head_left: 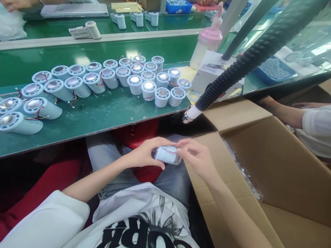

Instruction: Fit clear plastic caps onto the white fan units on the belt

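Low over my lap, my left hand [151, 151] is wrapped round a light-blue cylindrical motor unit [165, 154] that lies on its side inside a clear plastic housing [178, 160]. A thin reddish wire runs along the unit toward its right end. My right hand [198, 155] is closed in a pinch at that end, its fingertips at the wire and touching the housing. The exact grip of those fingertips is partly hidden. On the green bench beyond stand several similar light-blue units [148, 90] with silver round tops and loose red wires.
A black flexible hose with a metal tip [188, 116] hangs right of centre. An open cardboard box [292, 165] stands at my right, clear plastic pieces inside. A pink-capped bottle [205, 44] and white device [210, 70] sit at the bench edge. Another person's arm [287, 113] is at right.
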Motion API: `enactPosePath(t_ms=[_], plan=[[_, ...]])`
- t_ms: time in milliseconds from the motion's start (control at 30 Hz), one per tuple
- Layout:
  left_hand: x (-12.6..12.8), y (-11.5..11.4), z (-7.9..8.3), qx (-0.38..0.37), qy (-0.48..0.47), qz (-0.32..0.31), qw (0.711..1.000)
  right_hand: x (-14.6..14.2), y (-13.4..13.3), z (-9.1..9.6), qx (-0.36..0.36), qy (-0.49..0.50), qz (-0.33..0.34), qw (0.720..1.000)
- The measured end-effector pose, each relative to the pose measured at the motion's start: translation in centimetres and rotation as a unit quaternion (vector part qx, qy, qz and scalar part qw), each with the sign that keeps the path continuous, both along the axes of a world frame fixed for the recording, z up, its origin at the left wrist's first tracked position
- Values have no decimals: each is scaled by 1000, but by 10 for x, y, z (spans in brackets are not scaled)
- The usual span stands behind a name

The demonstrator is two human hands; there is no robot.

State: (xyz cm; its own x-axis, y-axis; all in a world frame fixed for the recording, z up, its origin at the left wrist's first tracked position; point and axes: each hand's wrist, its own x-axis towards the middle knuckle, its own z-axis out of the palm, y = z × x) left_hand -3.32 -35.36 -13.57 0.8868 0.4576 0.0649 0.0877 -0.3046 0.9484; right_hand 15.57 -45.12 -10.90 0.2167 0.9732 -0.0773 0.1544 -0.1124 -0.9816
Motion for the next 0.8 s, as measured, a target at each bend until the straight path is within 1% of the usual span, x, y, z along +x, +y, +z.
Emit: enactPosePath(t_ms=[67, 133, 167, 233, 300, 333, 367, 433, 533, 667, 800], plan=[[0, 0, 4, -69, -5, -23, 997, 2, -2, 0, -11, 51, -9, 999], [0, -2, 7, -141, -10, -16, 990, 5, -5, 1, 8, 70, 17, 997], [1, -4, 8, -176, -16, -4, 984, 6, -7, 1, 27, 49, 42, 998], [0, -7, 10, -235, -26, 28, 971, 8, -13, 2, 73, -45, 90, 992], [-1, -10, 13, -268, -30, 42, 962, 9, -18, 2, 108, -143, 117, 977], [-1, -11, 14, -275, -30, 37, 960, 9, -20, 2, 120, -168, 122, 971], [-3, -12, 16, -275, -28, 27, 961, 9, -22, 1, 127, -171, 128, 969], [-5, -11, 19, -257, -20, 5, 966, 10, -24, 1, 127, -139, 138, 972], [-8, -10, 25, -198, -4, -9, 980, 10, -25, 1, 111, -69, 137, 982], [-8, -8, 29, -128, -23, -18, 991, 10, -26, 3, 67, -7, 133, 989], [-6, -8, 31, -93, -31, -27, 995, 10, -26, 6, 24, 49, 129, 990]])
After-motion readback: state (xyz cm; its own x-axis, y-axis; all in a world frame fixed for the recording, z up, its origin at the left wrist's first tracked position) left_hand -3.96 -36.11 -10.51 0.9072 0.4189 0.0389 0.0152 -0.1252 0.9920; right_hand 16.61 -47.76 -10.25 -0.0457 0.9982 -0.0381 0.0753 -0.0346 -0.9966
